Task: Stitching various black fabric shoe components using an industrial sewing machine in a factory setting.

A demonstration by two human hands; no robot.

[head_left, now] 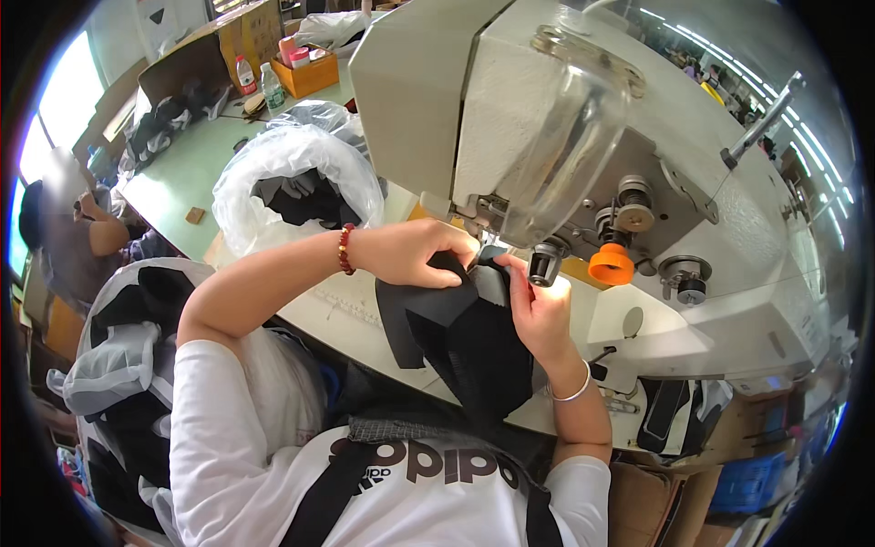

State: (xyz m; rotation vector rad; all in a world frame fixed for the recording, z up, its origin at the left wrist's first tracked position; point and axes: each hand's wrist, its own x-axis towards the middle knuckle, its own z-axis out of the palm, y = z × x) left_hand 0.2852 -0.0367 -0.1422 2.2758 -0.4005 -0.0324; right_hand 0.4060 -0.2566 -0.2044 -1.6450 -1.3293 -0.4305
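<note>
A black fabric piece with a greyish panel near its top hangs down over the front of the work surface. Its upper edge is bunched beneath the head of a large off-white sewing machine. My left hand, closed, pinches the fabric from the left, thumb lying over it. From the right, my right hand grips the same edge between thumb and forefinger. Both sets of fingertips are close to the lit needle area, where the needle itself is hard to make out. A clear plastic guard partly covers that spot.
Left of the machine, a clear plastic bag of dark cloth sits on the green table. Behind it are an orange box and bottles. A sack of black pieces stands at my left; another person sits beyond. Thread tensioners jut out at right.
</note>
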